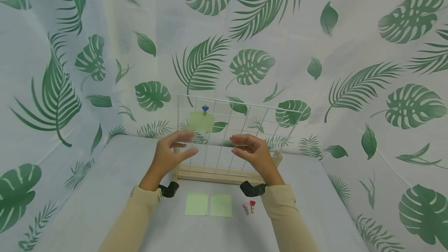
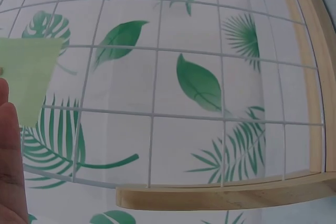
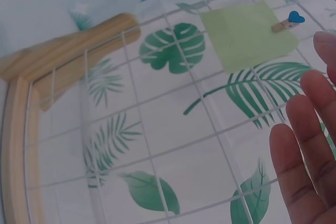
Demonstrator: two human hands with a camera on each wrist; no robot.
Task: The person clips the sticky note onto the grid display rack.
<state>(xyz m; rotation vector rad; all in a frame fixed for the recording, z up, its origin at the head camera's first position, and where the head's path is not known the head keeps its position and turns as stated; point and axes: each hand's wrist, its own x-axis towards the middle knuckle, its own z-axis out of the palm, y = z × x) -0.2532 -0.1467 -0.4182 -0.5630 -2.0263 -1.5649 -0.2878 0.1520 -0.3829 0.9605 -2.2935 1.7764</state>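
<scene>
A green sticky note [image 1: 201, 121] hangs near the upper left of a white wire grid [image 1: 224, 135], held by a small wooden clothespin with a blue heart [image 1: 205, 108]. My left hand [image 1: 173, 151] is raised in front of the grid just below that note, fingers loosely bent with nothing between them. To the right, my right hand [image 1: 253, 153] hovers before the grid, likewise holding nothing. In the right wrist view the clipped note [image 3: 247, 35] lies beyond the fingers [image 3: 304, 150]. Its clothespin [image 3: 286, 23] grips the note's edge.
Two green sticky notes [image 1: 196, 204] [image 1: 221, 205] lie side by side on the white table [image 1: 168, 228]. Right of them are a pink-heart clothespin [image 1: 246, 207] and a red-heart clothespin [image 1: 252, 206]. The grid stands in a wooden base [image 1: 217, 176]. Leaf-patterned cloth [image 1: 210, 22] surrounds the table.
</scene>
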